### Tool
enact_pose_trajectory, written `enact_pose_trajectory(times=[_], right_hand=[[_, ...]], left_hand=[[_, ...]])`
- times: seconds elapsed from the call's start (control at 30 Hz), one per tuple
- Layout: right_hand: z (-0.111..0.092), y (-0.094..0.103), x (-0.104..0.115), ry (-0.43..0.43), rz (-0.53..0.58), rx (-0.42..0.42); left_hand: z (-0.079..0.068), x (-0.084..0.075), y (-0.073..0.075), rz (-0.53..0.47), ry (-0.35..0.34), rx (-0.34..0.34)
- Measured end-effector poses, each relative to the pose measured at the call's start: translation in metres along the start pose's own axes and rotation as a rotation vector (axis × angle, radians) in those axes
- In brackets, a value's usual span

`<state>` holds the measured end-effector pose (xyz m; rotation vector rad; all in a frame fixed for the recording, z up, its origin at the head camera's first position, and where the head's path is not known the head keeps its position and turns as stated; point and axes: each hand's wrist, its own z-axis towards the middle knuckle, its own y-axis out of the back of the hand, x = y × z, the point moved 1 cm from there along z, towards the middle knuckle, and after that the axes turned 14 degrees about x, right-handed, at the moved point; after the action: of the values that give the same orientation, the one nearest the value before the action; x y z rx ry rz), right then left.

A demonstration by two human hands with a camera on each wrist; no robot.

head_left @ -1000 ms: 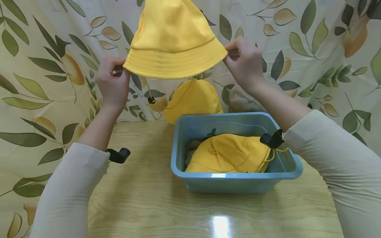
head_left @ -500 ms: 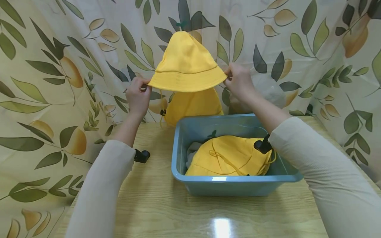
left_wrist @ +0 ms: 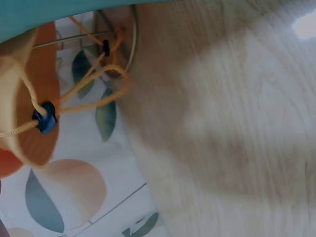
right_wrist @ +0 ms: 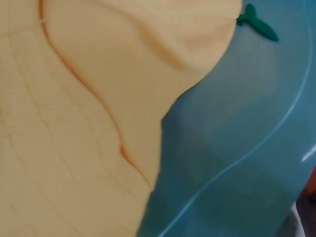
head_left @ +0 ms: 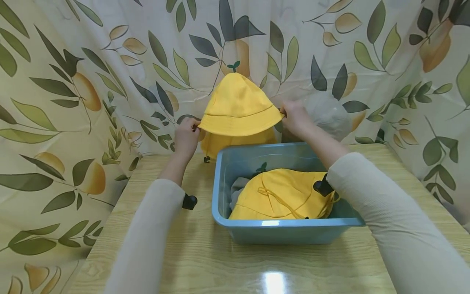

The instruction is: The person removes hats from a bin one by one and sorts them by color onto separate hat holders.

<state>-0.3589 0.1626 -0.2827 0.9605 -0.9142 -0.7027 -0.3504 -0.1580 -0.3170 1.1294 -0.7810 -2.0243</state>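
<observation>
A yellow bucket hat (head_left: 238, 104) with a green sprout on its crown is held up, brim down, behind the blue bin. My left hand (head_left: 186, 136) pinches its brim at the left side. At the right side of the brim, my right hand (head_left: 295, 118) pinches it too. Partly hidden behind it sits another yellow hat (head_left: 238, 140). A cord with a dark toggle (left_wrist: 45, 117) hangs below the brim in the left wrist view. More yellow hats (head_left: 279, 194) lie in the bin; their sprout (right_wrist: 256, 22) shows in the right wrist view.
The blue bin (head_left: 293, 232) stands on a wood-grain table (head_left: 205, 261), with grey cloth (head_left: 238, 190) inside it. A pale rounded object (head_left: 328, 116) is behind its right end. Thin metal wire (left_wrist: 134, 44) stands by the leaf-patterned curtain (head_left: 147, 53).
Both hands have lowered the held hat and carried it away from me, toward the hat at the back. My left hand has also moved right. The bin stays in place.
</observation>
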Motion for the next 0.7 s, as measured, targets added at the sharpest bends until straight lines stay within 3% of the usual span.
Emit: enact_pose_trajectory(times=[0.13,0.27,0.47,0.57,0.7], right_hand=[[-0.001,-0.008,-0.010,0.002,-0.078,0.072],[-0.001,-0.015,-0.013,0.046,-0.183,0.177],[-0.002,-0.023,-0.013,-0.027,-0.214,0.345],[-0.001,-0.024,-0.012,-0.032,-0.208,0.357],[-0.001,-0.021,-0.013,0.030,-0.233,0.355]], left_hand=[[-0.006,0.007,-0.013,0.073,-0.050,0.095],[-0.015,0.015,-0.022,0.113,-0.104,0.116],[-0.023,0.022,-0.031,0.099,-0.099,0.154],[-0.023,0.022,-0.032,0.092,-0.077,0.159],[-0.020,0.016,-0.025,0.083,-0.075,0.184]])
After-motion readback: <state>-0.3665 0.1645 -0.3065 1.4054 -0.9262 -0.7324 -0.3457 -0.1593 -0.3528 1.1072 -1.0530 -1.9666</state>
